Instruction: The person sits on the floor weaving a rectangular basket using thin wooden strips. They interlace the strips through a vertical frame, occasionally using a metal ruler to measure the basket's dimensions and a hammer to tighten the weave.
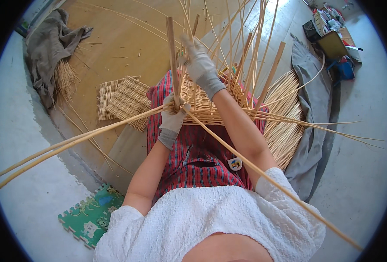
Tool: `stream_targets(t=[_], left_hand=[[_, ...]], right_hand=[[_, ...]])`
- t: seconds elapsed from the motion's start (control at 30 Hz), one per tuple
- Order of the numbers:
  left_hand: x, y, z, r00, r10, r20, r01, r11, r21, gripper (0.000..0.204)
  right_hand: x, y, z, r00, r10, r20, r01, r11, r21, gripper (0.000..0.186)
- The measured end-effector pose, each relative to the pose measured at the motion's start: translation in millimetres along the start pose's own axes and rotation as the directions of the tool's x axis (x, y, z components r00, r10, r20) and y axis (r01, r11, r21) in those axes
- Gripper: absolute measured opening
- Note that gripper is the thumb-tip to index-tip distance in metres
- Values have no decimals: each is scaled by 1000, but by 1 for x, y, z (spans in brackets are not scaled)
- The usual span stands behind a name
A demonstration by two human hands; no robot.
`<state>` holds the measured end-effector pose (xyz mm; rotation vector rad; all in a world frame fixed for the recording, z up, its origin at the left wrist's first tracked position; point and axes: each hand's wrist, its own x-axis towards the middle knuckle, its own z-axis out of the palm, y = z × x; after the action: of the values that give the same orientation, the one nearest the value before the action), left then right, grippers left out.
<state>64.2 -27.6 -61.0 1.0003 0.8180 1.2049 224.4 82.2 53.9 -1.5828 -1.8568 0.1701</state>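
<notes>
On my lap rests a half-woven wicker basket, with flat wooden stakes and many thin upright rods rising from its rim. My left hand, in a pale glove with a grey cuff, is closed at the near left corner around long wicker rods, beside a wooden corner stake. One rod runs from there down to the lower right. My right hand, gloved alike, reaches over the basket among the upright rods. Its fingers are smeared by motion, so their grip is unclear.
Two woven wicker panels lie on the floor at left. Beyond them a grey cloth covers a rod bundle. More rods lie at right by another grey cloth. A green foam mat is at lower left; boxes stand far right.
</notes>
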Motion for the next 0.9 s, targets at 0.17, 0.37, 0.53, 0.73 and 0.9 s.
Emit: stream_targets(t=[0.17,0.37,0.53,0.73,0.9], left_hand=[[1,-4,-6,999,-37,-12,37,999,0,49],[2,0,-9,997,55,52,-56,998,29,38],[5,-13,-8,999,32,20,-31,999,-44,39],[7,0,3,999,-17,-39,18,999,41,39],[5,-23,-12,998,58,10,-59,993,98,44]], right_hand=[[1,-9,-1,847,527,69,-324,408,853,67],[-29,-17,-46,950,195,242,-297,337,893,68],[-14,-13,-38,984,144,107,-166,956,241,72],[11,-7,15,694,710,-121,-185,338,923,48],[-40,-42,-4,857,441,-267,-19,545,838,46]])
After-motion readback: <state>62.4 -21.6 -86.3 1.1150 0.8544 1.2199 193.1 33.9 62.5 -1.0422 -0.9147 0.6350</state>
